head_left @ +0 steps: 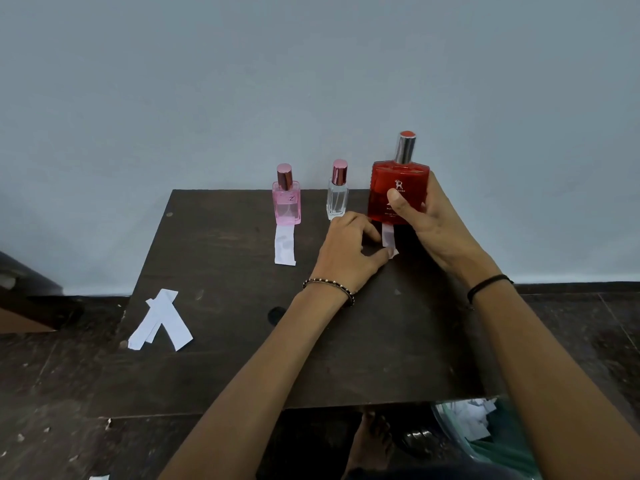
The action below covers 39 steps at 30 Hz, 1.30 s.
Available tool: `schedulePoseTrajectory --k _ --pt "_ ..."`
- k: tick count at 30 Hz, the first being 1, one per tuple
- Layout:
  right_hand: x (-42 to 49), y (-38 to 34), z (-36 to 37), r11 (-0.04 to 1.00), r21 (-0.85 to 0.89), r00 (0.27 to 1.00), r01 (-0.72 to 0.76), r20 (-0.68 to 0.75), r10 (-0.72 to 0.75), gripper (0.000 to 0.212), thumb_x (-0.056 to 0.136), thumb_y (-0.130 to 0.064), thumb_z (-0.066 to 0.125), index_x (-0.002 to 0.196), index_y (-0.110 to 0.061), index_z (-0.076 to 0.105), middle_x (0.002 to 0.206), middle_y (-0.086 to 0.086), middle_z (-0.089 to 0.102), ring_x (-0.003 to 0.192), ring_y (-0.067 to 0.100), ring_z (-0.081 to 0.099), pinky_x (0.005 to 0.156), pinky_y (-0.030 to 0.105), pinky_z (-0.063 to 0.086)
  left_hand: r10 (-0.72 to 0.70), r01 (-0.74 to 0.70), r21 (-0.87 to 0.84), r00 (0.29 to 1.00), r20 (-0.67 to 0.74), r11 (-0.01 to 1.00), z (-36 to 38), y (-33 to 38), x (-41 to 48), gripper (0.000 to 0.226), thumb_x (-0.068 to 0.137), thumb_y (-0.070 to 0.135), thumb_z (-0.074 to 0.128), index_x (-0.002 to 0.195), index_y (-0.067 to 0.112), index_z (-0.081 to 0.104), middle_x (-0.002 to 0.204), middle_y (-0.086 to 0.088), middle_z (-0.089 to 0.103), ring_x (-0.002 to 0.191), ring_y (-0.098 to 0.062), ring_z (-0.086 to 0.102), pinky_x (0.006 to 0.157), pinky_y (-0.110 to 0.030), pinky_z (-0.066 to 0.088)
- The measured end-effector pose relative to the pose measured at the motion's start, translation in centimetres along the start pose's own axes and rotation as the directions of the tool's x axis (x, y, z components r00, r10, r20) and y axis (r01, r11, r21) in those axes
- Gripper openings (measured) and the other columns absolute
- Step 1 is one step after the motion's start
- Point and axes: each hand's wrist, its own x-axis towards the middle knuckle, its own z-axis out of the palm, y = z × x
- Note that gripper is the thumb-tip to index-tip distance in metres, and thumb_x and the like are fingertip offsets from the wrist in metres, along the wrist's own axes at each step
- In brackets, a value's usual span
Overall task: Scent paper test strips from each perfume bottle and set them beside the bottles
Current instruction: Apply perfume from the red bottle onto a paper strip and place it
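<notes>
Three perfume bottles are at the far edge of a dark wooden table. The pink bottle stands at the left with a white paper strip lying in front of it. A small clear bottle stands in the middle. My right hand grips the large red bottle with a silver cap, held upright at the table's far right. My left hand pinches a paper strip that lies just below the red bottle. Several spare strips lie at the table's left edge.
A pale wall rises right behind the bottles. Dark floor surrounds the table, with paper scraps on it at the lower left. A clear bag with paper pieces sits below the table's near right corner. A brown object sits at the far left.
</notes>
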Motion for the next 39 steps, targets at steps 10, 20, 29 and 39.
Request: schedulePoseTrajectory --k 10,20,29,39 --pt "-0.6 -0.2 -1.2 0.999 0.011 0.997 -0.043 0.062 0.042 0.051 0.093 -0.028 0.073 0.137 -0.026 0.048 0.133 -0.010 0.063 0.118 -0.005 0.063 0.089 0.013 0.053 0.052 -0.054 0.049 0.998 0.040 0.997 -1.0 0.2 -0.2 0.017 0.089 0.016 0.074 0.104 0.007 0.075 0.123 -0.005 0.062 0.105 -0.014 0.057 0.070 0.004 0.040" --pt "-0.5 -0.2 -1.8 0.997 -0.043 0.989 -0.064 0.128 0.069 0.061 0.089 -0.027 0.074 0.140 -0.030 0.042 0.134 -0.013 0.061 0.121 -0.005 0.062 0.095 0.015 0.052 0.057 -0.055 0.071 0.998 -0.018 0.996 -0.2 -0.1 -0.1 0.018 0.096 0.019 0.064 0.104 0.007 0.075 0.121 -0.006 0.066 0.115 -0.021 0.056 0.096 -0.031 0.049" --pt "-0.2 -0.2 -1.9 0.995 -0.074 0.986 -0.067 0.147 0.077 0.063 0.093 -0.021 0.071 0.147 -0.023 0.038 0.135 -0.010 0.060 0.125 0.001 0.058 0.101 0.022 0.049 -0.004 0.006 0.047 0.999 -0.039 0.999 0.6 0.3 0.0 0.031 0.083 0.029 0.079 0.106 0.010 0.072 0.120 -0.003 0.061 0.113 -0.017 0.054 0.089 -0.029 0.053" --pt "0.0 -0.9 -2.1 0.992 -0.099 0.975 -0.074 0.203 0.092 0.080 0.085 -0.033 0.075 0.153 -0.020 0.034 0.150 0.003 0.053 0.139 0.019 0.051 0.118 0.046 0.039 -0.023 0.023 -0.003 0.997 0.079 1.000 -1.1 0.1 0.0 0.031 0.086 0.022 0.078 0.114 0.013 0.072 0.133 -0.002 0.058 0.096 -0.008 0.057 0.068 0.003 0.043"
